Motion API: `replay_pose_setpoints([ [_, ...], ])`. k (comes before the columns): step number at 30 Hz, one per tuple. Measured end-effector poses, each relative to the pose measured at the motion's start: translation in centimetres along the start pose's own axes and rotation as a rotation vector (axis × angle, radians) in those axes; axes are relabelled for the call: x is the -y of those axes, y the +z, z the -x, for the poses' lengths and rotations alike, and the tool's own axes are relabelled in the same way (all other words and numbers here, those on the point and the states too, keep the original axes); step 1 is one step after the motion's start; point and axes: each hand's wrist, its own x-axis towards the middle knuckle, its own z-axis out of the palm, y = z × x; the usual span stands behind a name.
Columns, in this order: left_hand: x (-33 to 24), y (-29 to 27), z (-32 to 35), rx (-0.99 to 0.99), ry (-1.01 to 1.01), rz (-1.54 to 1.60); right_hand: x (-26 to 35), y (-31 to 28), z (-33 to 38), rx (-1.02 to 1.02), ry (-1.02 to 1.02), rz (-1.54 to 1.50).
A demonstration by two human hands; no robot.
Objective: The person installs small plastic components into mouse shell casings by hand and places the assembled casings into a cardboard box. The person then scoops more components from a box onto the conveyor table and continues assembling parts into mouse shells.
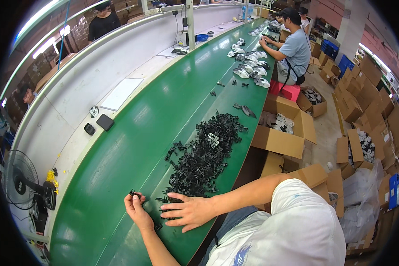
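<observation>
A long heap of small black plastic parts [204, 155] stretches away along the green tabletop [106, 186]; the nearer right hand [190, 212] spreads at its near end, the left hand [139, 213] pinching a black piece [134, 193].

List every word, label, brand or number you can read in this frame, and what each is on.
Blue print on the white short-sleeved shirt: lettering shows; wording withheld.
Brown cardboard box, open, beside the green belt: no readable text.
Blue plastic bin at far right: any marking is too small to read.
Heaped small black pieces: no text discernible.
</observation>
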Motion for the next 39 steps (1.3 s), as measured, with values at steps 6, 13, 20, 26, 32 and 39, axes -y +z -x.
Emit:
replay_pose_setpoints([
  [6,0.9,0.1,-0.7,0.037,-0.024,0.028,1.8,-6.0,-6.7,-0.172,-0.057,-0.514],
  [13,3.6,-3.3,-1.9,0.003,0.018,0.046,6.4,-20.9,-16.3,-0.574,-0.592,-1.238],
  [20,5.3,-4.0,-2.0,0.023,-0.006,0.043,5.8,-21.4,-16.5,-0.644,-0.615,-1.392],
  [26,1.0,-1.3,-0.9,0.045,-0.038,-0.001,6.7,-22.0,-14.7,-0.717,-0.655,-1.562],
  [32,0.0,-0.4,-0.5,0.05,-0.026,-0.024,7.0,-21.3,-14.6,-0.789,-0.686,-1.721],
  [39,0.1,-0.3,-0.5,0.039,-0.021,-0.048,9.6,-18.9,-14.4,-0.911,-0.719,-1.857],
])
